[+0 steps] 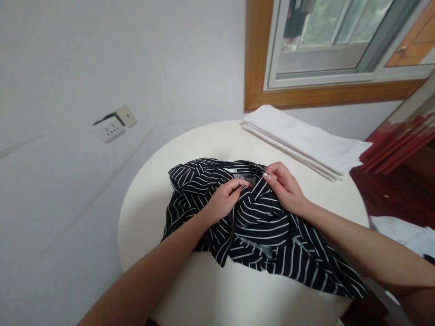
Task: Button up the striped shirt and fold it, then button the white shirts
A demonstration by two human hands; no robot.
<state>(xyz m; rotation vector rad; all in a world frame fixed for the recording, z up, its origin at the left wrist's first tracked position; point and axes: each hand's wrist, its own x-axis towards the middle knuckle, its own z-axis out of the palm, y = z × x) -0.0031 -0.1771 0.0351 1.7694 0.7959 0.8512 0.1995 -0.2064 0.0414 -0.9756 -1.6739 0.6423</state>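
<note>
A crumpled black fabric garment with thin white stripes (265,226) was spread in loose folds across the centre and lower centre of the frame; it was supported by a round white smooth-topped table (142,226), whose curved edge was seen from the left of centre round to the right. The garment was gripped by both hands near its upper middle; at the centre of the frame, an edge of the fabric was pinched between the thumb and fingers of the left hand (224,199); just to the right, a folded strip of the same cloth was held between the thumb and fingertips of the right hand (285,188); a narrow gap was left between the two hands. A small pale label (231,170) was shown inside the garment's upper opening.

A flat stack of folded white material (302,136) was laid on the table's far side, right of the upper centre; a white rectangular wall socket (108,129) was set in the pale plain wall (102,54) at the left; a window with an orange-brown wooden frame (258,54) was seen at the upper right, and red curtain fabric (401,140) was hung at the right edge.
</note>
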